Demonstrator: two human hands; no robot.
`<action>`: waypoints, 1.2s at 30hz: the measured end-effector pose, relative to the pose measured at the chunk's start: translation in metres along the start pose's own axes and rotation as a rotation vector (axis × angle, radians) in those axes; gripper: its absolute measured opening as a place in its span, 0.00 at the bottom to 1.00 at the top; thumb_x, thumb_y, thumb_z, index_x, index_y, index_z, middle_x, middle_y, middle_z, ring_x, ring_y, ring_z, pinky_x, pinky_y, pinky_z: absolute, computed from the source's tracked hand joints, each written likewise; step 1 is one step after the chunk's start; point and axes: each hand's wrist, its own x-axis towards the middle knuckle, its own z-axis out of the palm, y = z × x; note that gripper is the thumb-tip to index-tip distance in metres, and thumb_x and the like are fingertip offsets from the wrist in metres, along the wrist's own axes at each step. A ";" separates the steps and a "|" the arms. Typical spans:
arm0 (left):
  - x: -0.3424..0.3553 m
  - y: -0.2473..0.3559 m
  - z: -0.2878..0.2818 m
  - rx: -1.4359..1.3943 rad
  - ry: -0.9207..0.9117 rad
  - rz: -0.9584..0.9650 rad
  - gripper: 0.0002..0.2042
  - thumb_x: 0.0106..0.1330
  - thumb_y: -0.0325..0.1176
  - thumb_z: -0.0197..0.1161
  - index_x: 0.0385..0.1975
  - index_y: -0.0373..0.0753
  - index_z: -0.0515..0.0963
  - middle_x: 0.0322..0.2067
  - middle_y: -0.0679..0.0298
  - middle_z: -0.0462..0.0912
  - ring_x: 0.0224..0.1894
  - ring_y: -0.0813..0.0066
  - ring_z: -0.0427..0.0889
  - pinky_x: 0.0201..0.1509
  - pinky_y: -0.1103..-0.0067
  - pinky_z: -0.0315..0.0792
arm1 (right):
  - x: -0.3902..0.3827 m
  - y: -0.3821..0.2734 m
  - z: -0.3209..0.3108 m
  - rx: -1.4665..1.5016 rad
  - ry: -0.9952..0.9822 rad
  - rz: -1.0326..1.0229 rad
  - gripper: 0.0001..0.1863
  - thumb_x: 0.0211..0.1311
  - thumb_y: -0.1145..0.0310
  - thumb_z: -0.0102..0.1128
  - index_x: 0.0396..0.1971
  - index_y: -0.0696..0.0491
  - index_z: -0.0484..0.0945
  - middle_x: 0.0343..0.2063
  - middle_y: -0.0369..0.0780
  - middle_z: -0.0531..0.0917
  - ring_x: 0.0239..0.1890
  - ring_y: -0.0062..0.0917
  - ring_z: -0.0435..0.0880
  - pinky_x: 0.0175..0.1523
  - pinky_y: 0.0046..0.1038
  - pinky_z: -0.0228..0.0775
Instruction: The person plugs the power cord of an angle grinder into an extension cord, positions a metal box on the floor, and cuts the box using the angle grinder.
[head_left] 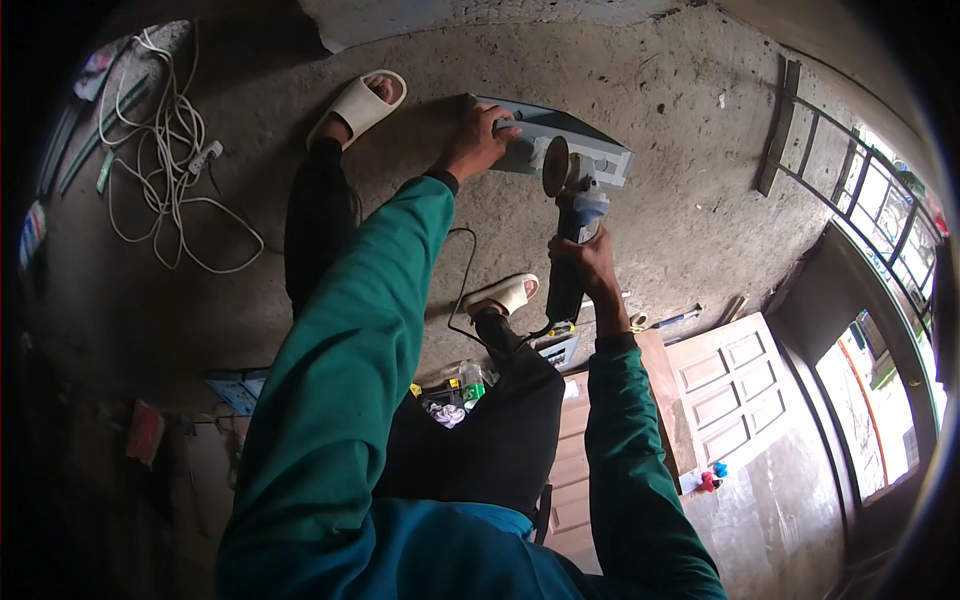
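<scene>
My left hand (478,145) is closed around the left end of a grey box-shaped metal piece (585,128), which has an open side and lies on the rough floor. In my right hand (590,262) is a blue-and-black angle grinder (588,207), gripped by its body. Its round disc (555,168) stands upright against or just in front of the metal piece; whether they touch I cannot tell. From the grinder's rear end a black cord (468,265) loops off to the left.
A tangled white extension cord (175,180) lies at the left. My sandalled feet stand either side of my left arm. A ladder-like metal frame (850,135) is at the far right. Nearer are a hammer-like tool (678,319), a plastic bottle (471,382) and a panelled wooden door (735,365).
</scene>
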 end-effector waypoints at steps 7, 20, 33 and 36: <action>0.003 0.006 0.000 0.003 -0.023 -0.025 0.16 0.61 0.41 0.66 0.44 0.43 0.73 0.48 0.57 0.71 0.52 0.56 0.72 0.54 0.69 0.69 | 0.001 -0.004 -0.001 -0.020 0.003 -0.019 0.20 0.38 0.75 0.67 0.35 0.59 0.71 0.22 0.39 0.78 0.22 0.24 0.80 0.28 0.27 0.74; 0.003 0.010 0.002 0.011 0.058 0.006 0.13 0.60 0.43 0.64 0.39 0.43 0.75 0.44 0.56 0.74 0.49 0.54 0.73 0.53 0.67 0.70 | -0.001 -0.006 -0.004 -0.040 0.007 -0.005 0.22 0.40 0.74 0.67 0.38 0.60 0.71 0.23 0.40 0.78 0.22 0.26 0.81 0.28 0.27 0.75; 0.002 0.008 0.008 0.012 0.038 -0.031 0.15 0.59 0.41 0.67 0.42 0.43 0.74 0.45 0.57 0.72 0.50 0.55 0.73 0.53 0.67 0.69 | 0.005 0.000 -0.007 -0.038 -0.010 -0.009 0.23 0.39 0.73 0.68 0.39 0.59 0.70 0.23 0.39 0.78 0.23 0.25 0.81 0.28 0.27 0.74; 0.002 0.006 0.007 0.016 0.053 -0.003 0.15 0.59 0.41 0.67 0.42 0.44 0.73 0.45 0.57 0.72 0.50 0.55 0.73 0.52 0.67 0.69 | 0.004 -0.001 -0.005 -0.022 -0.004 -0.013 0.24 0.39 0.74 0.68 0.39 0.59 0.70 0.23 0.39 0.78 0.23 0.25 0.81 0.28 0.27 0.74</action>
